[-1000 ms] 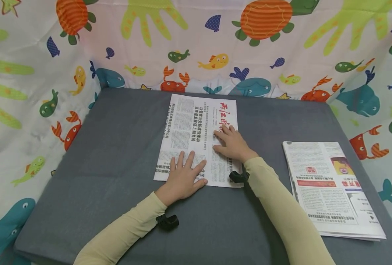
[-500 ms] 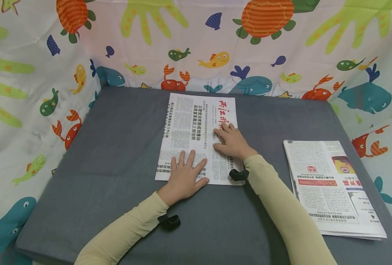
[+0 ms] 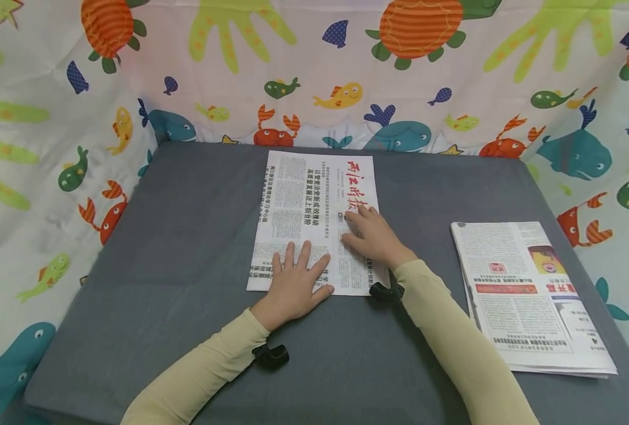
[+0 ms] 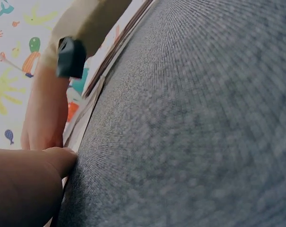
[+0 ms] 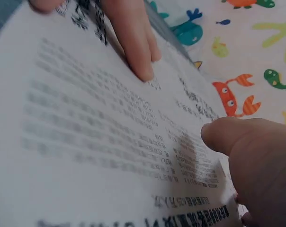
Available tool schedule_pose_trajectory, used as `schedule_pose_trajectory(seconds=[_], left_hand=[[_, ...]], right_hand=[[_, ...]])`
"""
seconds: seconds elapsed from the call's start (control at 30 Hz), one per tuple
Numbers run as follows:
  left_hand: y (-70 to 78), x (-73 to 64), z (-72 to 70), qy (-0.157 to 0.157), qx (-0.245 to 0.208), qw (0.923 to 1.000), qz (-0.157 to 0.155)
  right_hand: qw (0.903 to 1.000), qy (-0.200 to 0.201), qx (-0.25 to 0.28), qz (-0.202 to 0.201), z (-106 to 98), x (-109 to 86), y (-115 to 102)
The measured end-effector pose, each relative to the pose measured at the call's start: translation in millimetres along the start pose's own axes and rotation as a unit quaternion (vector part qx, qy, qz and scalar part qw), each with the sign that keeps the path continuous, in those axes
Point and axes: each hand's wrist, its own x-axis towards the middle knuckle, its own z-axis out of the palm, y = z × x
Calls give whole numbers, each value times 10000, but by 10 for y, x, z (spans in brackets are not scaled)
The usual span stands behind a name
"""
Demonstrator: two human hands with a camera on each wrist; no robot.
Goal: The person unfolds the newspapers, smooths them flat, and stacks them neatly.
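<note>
A folded newspaper [image 3: 293, 195] with a red masthead lies sideways on the grey padded surface, near its middle. My left hand [image 3: 292, 289] rests on the paper's lower left part with fingers spread. On the right side of the sheet, just below the masthead, my right hand [image 3: 375, 237] touches the print. In the left wrist view the left thumb [image 4: 34, 175] lies at the paper's edge, with the right hand [image 4: 46, 113] beyond. The right wrist view has the right thumb [image 5: 261, 161] over the newspaper [image 5: 95, 137] and left-hand fingers [image 5: 129, 38] on it.
A stack of newspapers [image 3: 537, 319] lies at the right of the grey surface [image 3: 160, 295]. A white curtain [image 3: 314, 59] printed with sea animals rises behind and along both sides. Each wrist wears a black band camera [image 3: 271, 357].
My right hand has shifted slightly right and toward me over the paper, so more of the red masthead shows. The left hand stays in place, and the head view moved a little.
</note>
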Motion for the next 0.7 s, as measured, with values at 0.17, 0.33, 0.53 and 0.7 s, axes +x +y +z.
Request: schedule_pose_trajectory(seconds=[0.17,0.33,0.53,0.7], left_hand=[[6,-7,-11,-1,3,10000,-66],[6,-13,-34,27,0,10000,-79],[2,-3,-38,-46,-20,9999,-101],[10,22,-8,-128,-28,9999,-48]], right_hand=[[9997,221,-53,45,-25,-270,7],[9987,259,-370,235,-5,-580,55],[9991,308,-273,114,33,-923,91],[9990,409,-132,146,91,-1156,151]])
